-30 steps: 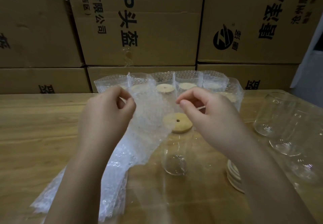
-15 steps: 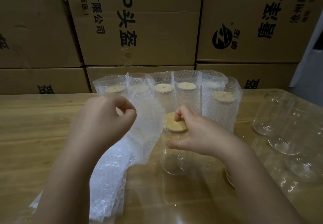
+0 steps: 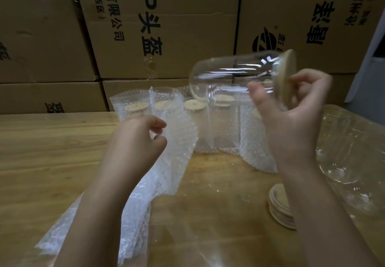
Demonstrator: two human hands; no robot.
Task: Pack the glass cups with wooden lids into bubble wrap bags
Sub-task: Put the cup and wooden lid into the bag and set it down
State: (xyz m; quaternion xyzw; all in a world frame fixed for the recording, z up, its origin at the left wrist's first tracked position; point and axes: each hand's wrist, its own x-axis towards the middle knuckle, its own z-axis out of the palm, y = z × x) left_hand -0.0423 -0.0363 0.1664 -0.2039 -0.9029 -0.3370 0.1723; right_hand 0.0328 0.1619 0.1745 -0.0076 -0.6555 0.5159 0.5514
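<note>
My right hand (image 3: 291,125) grips a clear glass cup (image 3: 231,75) by its lidded end and holds it in the air, lying sideways with its base pointing left. Its round wooden lid (image 3: 288,73) sits against my fingers. My left hand (image 3: 139,141) pinches the top edge of an empty bubble wrap bag (image 3: 177,141), which hangs down over a pile of more bags (image 3: 133,221) on the wooden table (image 3: 41,152). Behind, several wrapped cups (image 3: 220,125) with wooden lids stand in a row.
Stacked cardboard boxes (image 3: 166,27) form a wall behind the table. Bare glass cups (image 3: 341,146) stand at the right edge. A stack of wooden lids (image 3: 279,206) lies near my right forearm.
My right hand took the lidded cup off the table, lifted it and tipped it sideways. My left hand kept its pinch on the bag.
</note>
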